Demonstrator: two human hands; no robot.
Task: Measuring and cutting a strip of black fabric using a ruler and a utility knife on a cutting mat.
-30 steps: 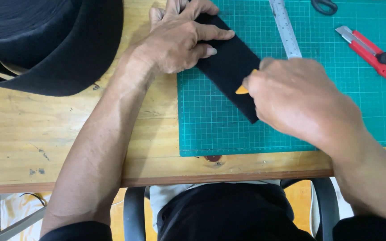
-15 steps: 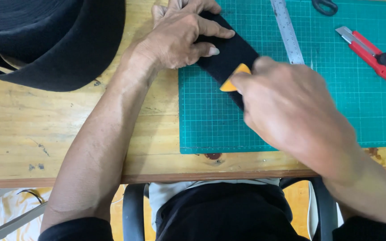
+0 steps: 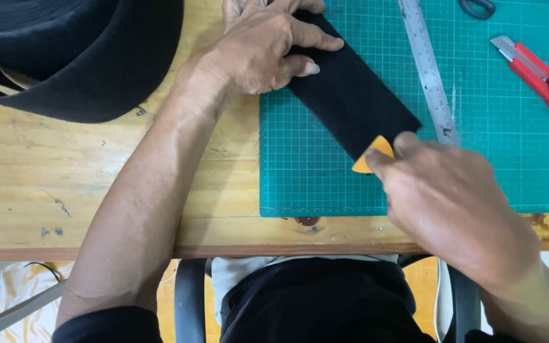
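A black fabric strip [image 3: 351, 89] lies diagonally across the green cutting mat [image 3: 503, 146]. My left hand [image 3: 265, 47] presses flat on the strip's upper left end, fingers spread over it. My right hand [image 3: 446, 197] pinches a small orange piece of tailor's chalk [image 3: 371, 157], whose tip touches the strip's lower right end. A steel ruler [image 3: 428, 70] rests on the mat just right of the strip, running down toward my right hand.
A big roll of black fabric [image 3: 77, 54] fills the table's upper left. A red utility knife [image 3: 538, 76] lies at the mat's upper right, black scissor handles [image 3: 476, 7] at the top edge. The wooden table's near edge [image 3: 255, 248] runs across; a chair sits below.
My right hand with the orange chalk slid up along the strip, then back down to its lower right end. My left hand stayed pressed on the strip's upper end.
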